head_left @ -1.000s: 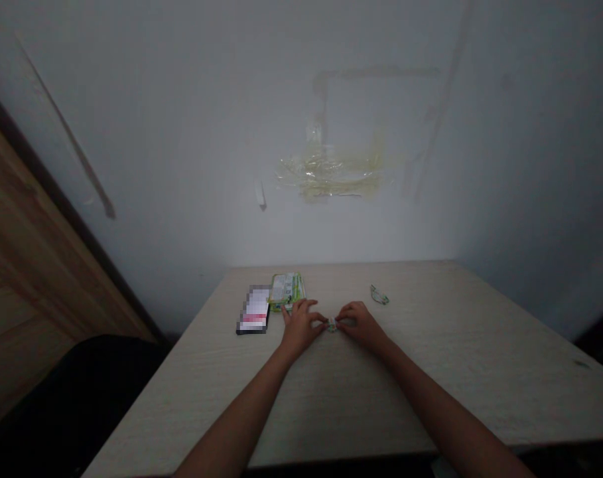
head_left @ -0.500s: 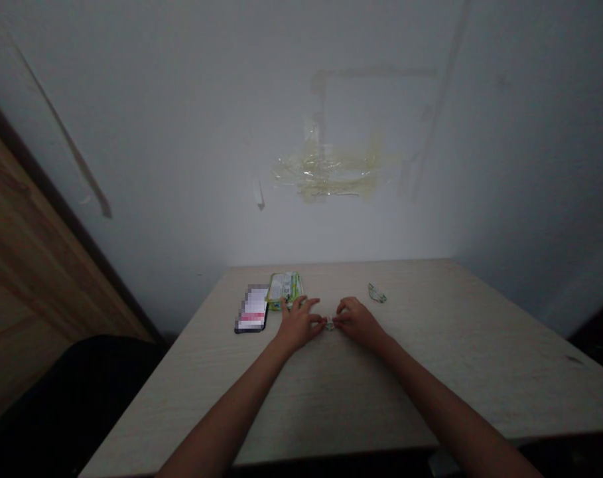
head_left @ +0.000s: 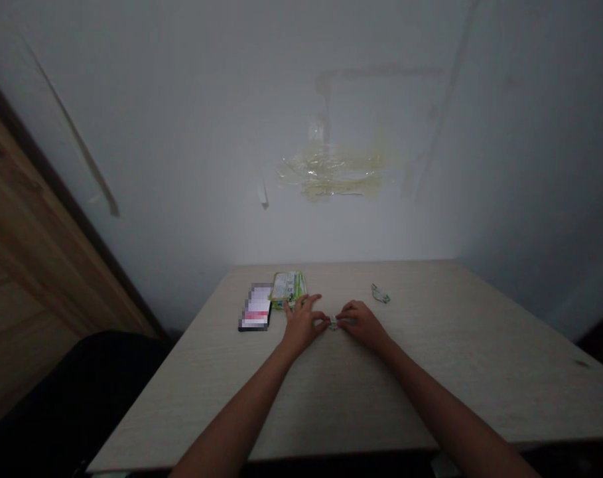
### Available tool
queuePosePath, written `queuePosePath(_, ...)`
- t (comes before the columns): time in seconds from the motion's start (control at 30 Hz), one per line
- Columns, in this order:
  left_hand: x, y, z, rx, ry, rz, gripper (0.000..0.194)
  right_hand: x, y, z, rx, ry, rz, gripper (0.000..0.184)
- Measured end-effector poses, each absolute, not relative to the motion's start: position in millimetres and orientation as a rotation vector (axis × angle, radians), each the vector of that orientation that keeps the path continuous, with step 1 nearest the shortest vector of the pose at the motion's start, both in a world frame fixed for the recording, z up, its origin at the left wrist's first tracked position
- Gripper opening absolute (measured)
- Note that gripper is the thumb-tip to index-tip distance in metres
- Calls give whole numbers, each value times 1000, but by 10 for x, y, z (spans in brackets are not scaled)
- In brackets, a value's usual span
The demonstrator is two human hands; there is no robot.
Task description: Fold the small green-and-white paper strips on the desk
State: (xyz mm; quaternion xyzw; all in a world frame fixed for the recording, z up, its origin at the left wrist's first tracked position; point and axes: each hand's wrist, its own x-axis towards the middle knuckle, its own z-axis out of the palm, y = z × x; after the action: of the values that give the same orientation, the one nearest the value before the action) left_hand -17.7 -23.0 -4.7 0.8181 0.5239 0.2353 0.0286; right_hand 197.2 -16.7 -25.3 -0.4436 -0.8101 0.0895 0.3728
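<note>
Fingers of left hand [head_left: 301, 326] and right hand [head_left: 365, 325] pinch one small piece [head_left: 333, 323]; near lie one phone [head_left: 256, 308], one scrap [head_left: 379, 294], apparently one packet [head_left: 285, 287].

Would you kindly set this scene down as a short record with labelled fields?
Left hand: pinching the left side of a small piece; the piece's details are too small to tell
Right hand: fingertips at the piece's right side
Packet: green and white, just beyond the left hand; contact unclear
Phone: left of the packet, screen pixelated
Scrap: beyond the right hand
Table: pale, wood-grained
Wall: bears yellowish tape
</note>
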Motion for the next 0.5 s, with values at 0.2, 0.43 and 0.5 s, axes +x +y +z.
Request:
queuePosePath(0.2, -161, -258, -15, 2608, 1620, 741, 15, 1966, -185, -219, -1158, -2157, 144, 13)
queuePosePath(0.43, -137, -227, -2, 2645, 1588, 738, 12, 1941, -206, -117, -1193, -2260, 57, 14)
queuePosePath(0.5, -133, -207, -17, 2603, 1598, 732, 16, 1942, -197, -124, -1200, -2246, 54, 13)
